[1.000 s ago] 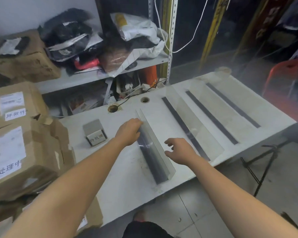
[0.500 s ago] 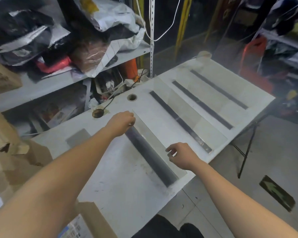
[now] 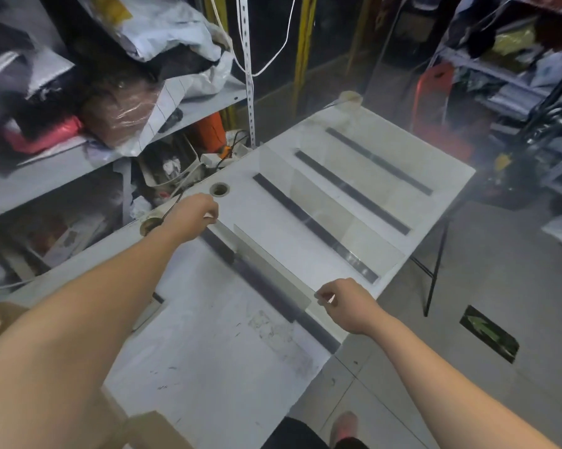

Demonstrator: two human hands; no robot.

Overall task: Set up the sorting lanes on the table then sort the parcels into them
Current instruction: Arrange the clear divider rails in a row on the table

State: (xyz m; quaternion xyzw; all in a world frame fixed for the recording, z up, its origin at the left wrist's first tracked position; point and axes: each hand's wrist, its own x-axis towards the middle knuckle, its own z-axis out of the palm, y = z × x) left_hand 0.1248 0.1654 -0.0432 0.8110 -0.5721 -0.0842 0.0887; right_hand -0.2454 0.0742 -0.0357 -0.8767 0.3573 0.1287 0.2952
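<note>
A clear acrylic divider panel stands on edge along a dark strip on the white table. My left hand pinches the panel's far top corner. At the near top corner my right hand pinches the same panel. A second clear panel stands upright on the strip to the right. Two more dark strips lie bare farther right. No parcels are on the table top.
Grey shelving at the back left holds bags and wrapped parcels. A cardboard box corner shows at the bottom left. Two cable holes sit at the table's far edge. A red chair and a cart stand at the right.
The view has swung right, and the boxes and label stand at the left have left the frame. Both hands have shifted to the panel's top corners, and it now stands more upright on its strip.
</note>
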